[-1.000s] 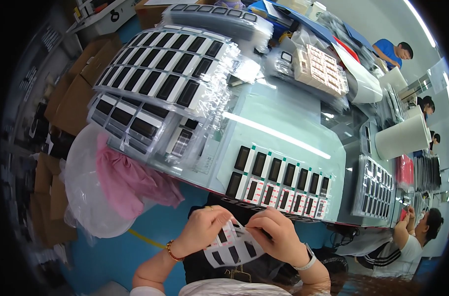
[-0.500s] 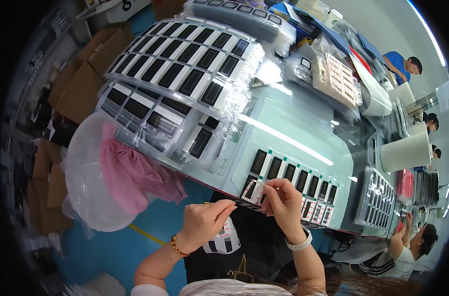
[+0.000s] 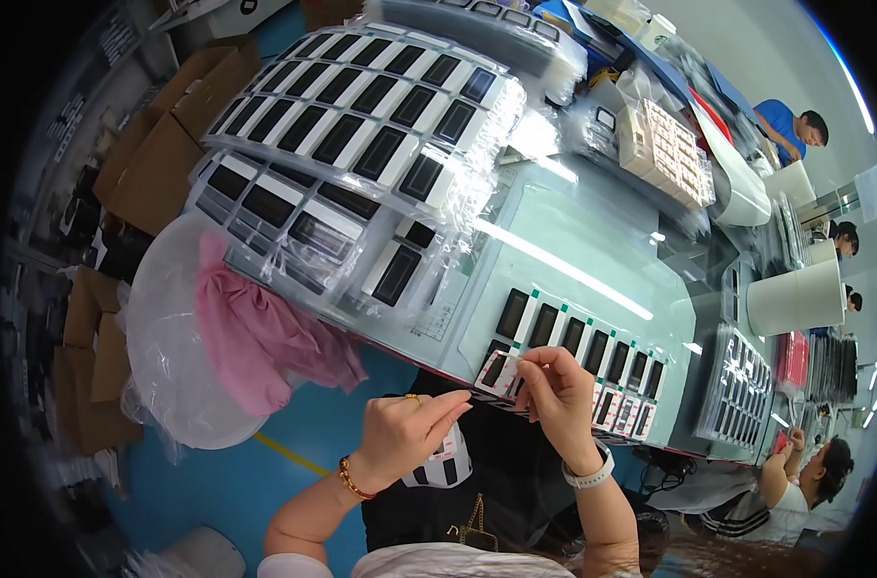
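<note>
My right hand (image 3: 560,393) is at the near edge of the table, thumb and index finger pinched on a small white sticker (image 3: 497,370) with red marks and a dark window. That sticker lies over the near end of a row of black rectangular panels (image 3: 573,337) with green tabs. To the right, similar red-marked white stickers (image 3: 624,412) sit at the near ends of other panels. My left hand (image 3: 406,435) hovers before the table edge, fingers pressed together; anything between them is too small to make out. Below it, a white sheet (image 3: 442,470) with dark windows rests on my lap.
Plastic trays of black panels (image 3: 347,111) are stacked at the left of the table (image 3: 593,231). A pink cloth (image 3: 255,332) lies on a clear bag beside it. Cardboard boxes (image 3: 154,164) stand far left. More trays (image 3: 732,385) lie right; a co-worker (image 3: 805,491) sits beyond.
The whole view has shifted slightly. My left hand has moved a little to the right and its fingers have straightened somewhat; the right hand keeps its pinch at the same panel.
</note>
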Motion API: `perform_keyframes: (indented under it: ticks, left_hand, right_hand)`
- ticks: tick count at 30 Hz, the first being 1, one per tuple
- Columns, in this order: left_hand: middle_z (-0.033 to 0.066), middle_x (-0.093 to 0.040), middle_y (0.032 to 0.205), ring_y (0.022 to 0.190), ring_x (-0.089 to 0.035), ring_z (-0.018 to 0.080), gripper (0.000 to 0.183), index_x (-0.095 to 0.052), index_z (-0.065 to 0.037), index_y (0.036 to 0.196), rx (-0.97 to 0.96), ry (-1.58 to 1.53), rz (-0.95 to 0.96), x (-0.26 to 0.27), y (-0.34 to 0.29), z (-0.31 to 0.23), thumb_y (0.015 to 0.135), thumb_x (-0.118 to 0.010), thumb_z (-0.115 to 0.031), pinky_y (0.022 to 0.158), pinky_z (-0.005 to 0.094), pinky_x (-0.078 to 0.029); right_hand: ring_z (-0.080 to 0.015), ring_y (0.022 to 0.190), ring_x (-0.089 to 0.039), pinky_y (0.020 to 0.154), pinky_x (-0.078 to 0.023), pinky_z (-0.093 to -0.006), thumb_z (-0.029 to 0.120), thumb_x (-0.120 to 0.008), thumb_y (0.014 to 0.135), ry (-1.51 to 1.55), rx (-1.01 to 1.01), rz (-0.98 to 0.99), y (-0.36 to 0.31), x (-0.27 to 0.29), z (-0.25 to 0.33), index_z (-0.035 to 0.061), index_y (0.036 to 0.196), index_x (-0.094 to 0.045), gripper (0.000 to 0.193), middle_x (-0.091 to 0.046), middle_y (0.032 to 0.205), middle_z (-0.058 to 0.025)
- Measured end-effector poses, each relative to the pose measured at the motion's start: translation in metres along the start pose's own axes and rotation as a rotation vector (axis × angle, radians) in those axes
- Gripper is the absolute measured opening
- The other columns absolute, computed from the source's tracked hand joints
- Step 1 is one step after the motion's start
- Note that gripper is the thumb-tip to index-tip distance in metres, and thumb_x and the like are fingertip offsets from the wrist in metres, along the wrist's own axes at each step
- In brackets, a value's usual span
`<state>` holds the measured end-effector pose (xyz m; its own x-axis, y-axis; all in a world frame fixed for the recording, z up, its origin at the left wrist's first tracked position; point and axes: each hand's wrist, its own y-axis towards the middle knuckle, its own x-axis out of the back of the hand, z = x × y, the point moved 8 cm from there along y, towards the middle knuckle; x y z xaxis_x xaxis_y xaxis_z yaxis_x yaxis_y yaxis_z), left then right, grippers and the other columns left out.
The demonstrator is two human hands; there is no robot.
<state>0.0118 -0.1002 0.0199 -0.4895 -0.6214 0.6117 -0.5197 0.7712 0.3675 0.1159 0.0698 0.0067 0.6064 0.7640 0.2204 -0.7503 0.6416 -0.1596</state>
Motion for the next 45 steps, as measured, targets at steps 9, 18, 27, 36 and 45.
perform_keyframes:
  ticks: [9,18,27,36,45]
  left_hand:
    - [0.0003,-0.045,0.051,0.041,-0.045,0.0168,0.034,-0.079,-0.015,0.115,-0.096,0.133,0.009,-0.001,0.003,-0.008,0.082,-0.083,-0.020,0.043,0.0315,-0.036]
    - [-0.0002,-0.045,0.051,0.041,-0.045,0.0165,0.033,-0.079,-0.015,0.114,-0.104,0.143,0.006,-0.003,0.005,-0.009,0.082,-0.083,-0.020,0.043,0.0309,-0.036]
    - [0.0021,-0.051,0.052,0.043,-0.051,0.0175,0.026,-0.080,-0.012,0.109,-0.045,0.021,-0.009,-0.004,0.010,-0.007,0.083,-0.081,-0.017,0.043,0.0320,-0.039]
    - [0.0027,-0.055,0.054,0.043,-0.052,0.0176,0.029,-0.078,-0.011,0.113,-0.071,0.070,0.012,-0.005,0.015,-0.008,0.085,-0.080,-0.018,0.044,0.0315,-0.040]
    - [0.0029,-0.056,0.055,0.043,-0.054,0.0189,0.033,-0.074,-0.014,0.124,-0.064,0.166,0.085,-0.013,0.028,-0.006,0.092,-0.073,-0.022,0.044,0.0340,-0.041]
  right_hand:
    - [-0.0054,0.055,-0.062,0.042,-0.040,-0.0172,0.005,-0.062,0.102,-0.022,0.039,0.001,0.001,-0.002,0.005,-0.0014,0.103,-0.064,0.006,-0.067,0.076,-0.0027]
    - [-0.0061,0.056,-0.063,0.043,-0.041,-0.0199,0.004,-0.066,0.099,-0.042,0.012,-0.007,0.002,0.000,0.004,-0.0009,0.104,-0.067,0.007,-0.067,0.070,-0.0025]
    - [-0.0083,0.060,-0.063,0.049,-0.044,-0.0209,0.001,-0.067,0.097,-0.215,0.190,-0.020,-0.001,0.001,0.012,-0.0025,0.103,-0.067,0.007,-0.069,0.080,-0.0051]
    - [-0.0196,0.074,-0.061,0.062,-0.048,-0.0303,-0.002,-0.074,0.086,-0.539,0.458,-0.116,-0.001,0.001,0.043,0.0015,0.096,-0.070,0.011,-0.066,0.094,-0.0084]
    - [-0.0269,0.080,-0.058,0.067,-0.047,-0.0383,0.000,-0.074,0.084,-0.700,0.578,-0.120,-0.001,-0.005,0.049,0.0036,0.097,-0.069,0.014,-0.064,0.094,-0.0085]
